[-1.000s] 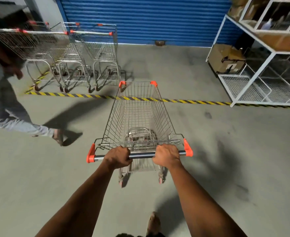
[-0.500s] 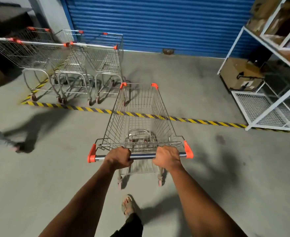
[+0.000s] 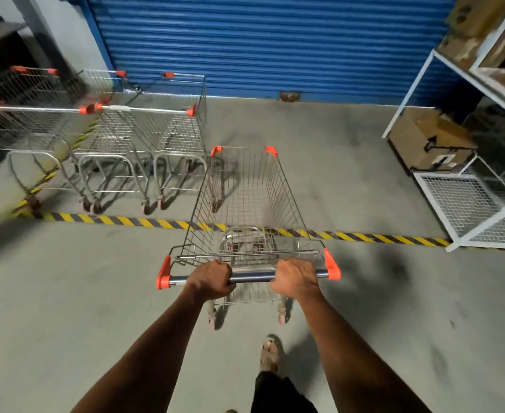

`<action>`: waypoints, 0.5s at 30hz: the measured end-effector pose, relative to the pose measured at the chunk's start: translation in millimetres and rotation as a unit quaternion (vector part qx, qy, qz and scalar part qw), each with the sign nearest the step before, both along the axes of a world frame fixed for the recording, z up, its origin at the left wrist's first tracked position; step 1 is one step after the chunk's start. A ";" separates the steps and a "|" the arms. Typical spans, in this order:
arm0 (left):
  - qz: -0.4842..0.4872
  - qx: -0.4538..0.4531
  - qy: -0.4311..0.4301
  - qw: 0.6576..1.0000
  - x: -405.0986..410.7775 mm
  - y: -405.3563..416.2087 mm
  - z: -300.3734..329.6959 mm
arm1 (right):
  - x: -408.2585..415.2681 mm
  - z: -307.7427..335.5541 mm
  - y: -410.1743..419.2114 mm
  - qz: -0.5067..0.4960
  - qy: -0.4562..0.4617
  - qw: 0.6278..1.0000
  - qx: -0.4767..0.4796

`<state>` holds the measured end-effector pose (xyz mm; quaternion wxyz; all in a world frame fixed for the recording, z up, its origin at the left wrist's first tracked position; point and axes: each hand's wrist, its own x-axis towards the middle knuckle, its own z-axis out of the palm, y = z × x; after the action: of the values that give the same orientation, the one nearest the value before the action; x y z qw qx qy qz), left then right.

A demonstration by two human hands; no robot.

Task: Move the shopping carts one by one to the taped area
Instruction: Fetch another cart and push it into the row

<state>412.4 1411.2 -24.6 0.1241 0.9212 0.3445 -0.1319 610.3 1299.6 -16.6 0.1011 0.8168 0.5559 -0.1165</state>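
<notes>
I hold an empty wire shopping cart [image 3: 246, 204] with orange corner caps by its grey handle bar. My left hand [image 3: 211, 280] grips the bar left of centre and my right hand [image 3: 296, 277] grips it right of centre. The cart's basket stretches over the yellow-and-black floor tape [image 3: 379, 237], its front end beyond the line, its rear wheels on my side. Two parked carts [image 3: 144, 135] stand side by side inside the taped area at the left, with a third cart [image 3: 18, 129] at the far left.
A blue roller shutter [image 3: 260, 43] closes the far side. A white metal rack [image 3: 483, 186] with wire shelves stands at the right, a cardboard box [image 3: 430, 138] on the floor beside it. My right foot [image 3: 270, 353] is on the grey concrete floor behind the cart.
The cart and I have moved forward; its front has crossed the tape line. The other person at the left has walked out of view.
</notes>
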 end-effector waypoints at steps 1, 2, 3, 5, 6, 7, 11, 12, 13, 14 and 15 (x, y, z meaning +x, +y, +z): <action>-0.001 0.006 0.000 1.000 10.0 20.0 -1.1 | 10.0 -1.2 19.8 -0.002 0.001 1.000 0.002; -0.001 0.012 -0.003 1.000 20.5 40.4 -1.9 | 20.9 -2.8 40.3 -0.006 0.000 1.000 0.005; 0.000 0.018 -0.005 1.000 31.4 61.7 -1.9 | 31.5 -3.3 61.5 -0.007 0.000 1.000 0.010; 0.001 0.022 -0.003 1.000 53.9 106.2 -0.1 | 53.1 -2.9 105.9 -0.008 0.002 1.000 0.016; 0.004 0.021 -0.003 1.000 65.7 128.9 -0.1 | 64.7 -3.3 127.9 -0.010 0.004 1.000 0.019; 0.008 0.021 -0.003 1.000 78.0 151.6 0.1 | 76.2 -3.2 149.9 -0.011 0.008 1.000 0.020; 0.016 0.012 -0.005 1.000 124.9 237.5 -1.6 | 121.9 0.0 231.9 -0.007 0.017 1.000 0.014; 0.016 0.007 -0.003 1.000 135.7 256.1 -1.7 | 132.5 1.2 250.0 -0.003 0.016 1.000 0.013; 0.017 0.005 0.000 1.000 146.0 274.2 -1.3 | 142.7 2.4 267.6 0.000 0.015 1.000 0.015; 0.019 0.004 0.000 1.000 156.5 291.9 -0.6 | 153.4 2.0 284.9 0.002 0.015 1.000 0.018; 0.023 0.001 -0.002 1.000 166.7 309.0 -0.1 | 163.7 1.5 301.8 0.002 0.016 1.000 0.019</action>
<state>579.1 1720.3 -24.8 0.1270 0.9136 0.3650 -0.1265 774.1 1601.4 -15.1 0.0769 0.8153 0.5614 -0.1191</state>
